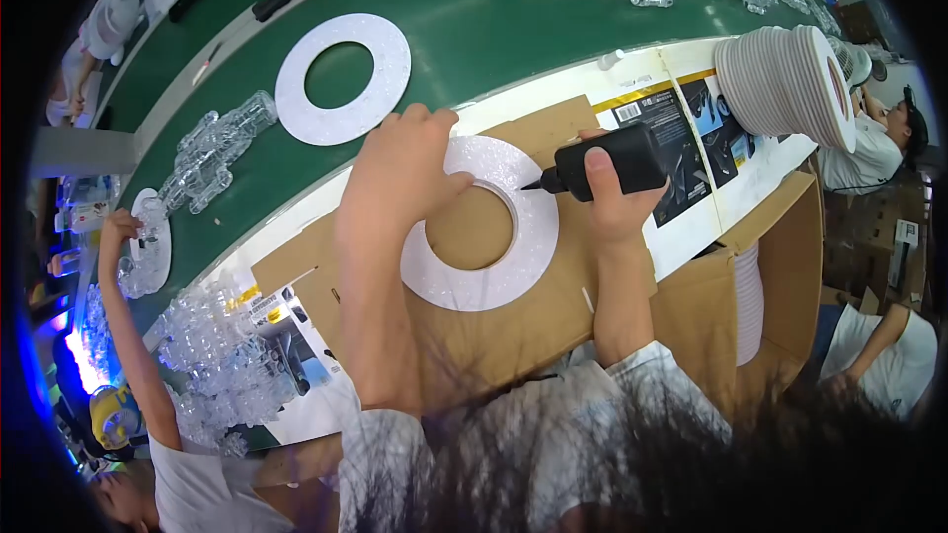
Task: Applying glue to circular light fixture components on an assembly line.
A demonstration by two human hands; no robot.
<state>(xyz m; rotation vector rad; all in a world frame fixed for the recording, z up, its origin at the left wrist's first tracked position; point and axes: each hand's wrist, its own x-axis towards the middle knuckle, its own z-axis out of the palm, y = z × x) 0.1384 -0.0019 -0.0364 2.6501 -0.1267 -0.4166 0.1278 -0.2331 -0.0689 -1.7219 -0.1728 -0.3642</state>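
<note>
A flat white speckled ring (484, 286) lies on brown cardboard (553, 311) in front of me. My left hand (410, 173) rests over its upper left side, the thumb reaching to the inner edge; the grip of the fingers on the rim is partly hidden. My right hand (614, 192) is wrapped around a black squeeze bottle (632, 160), held tilted nearly level. Its thin pointed nozzle faces left, close over the right part of the ring. I cannot tell whether the tip touches the surface.
Another white ring (296, 109) lies on the green table (464, 49). Clear plastic parts (217, 153) lie at left and far right, with a heap (222, 355) nearer. A stack of rings (775, 89) stands right, above an open carton (775, 266). A co-worker's arm (138, 365) reaches in at left.
</note>
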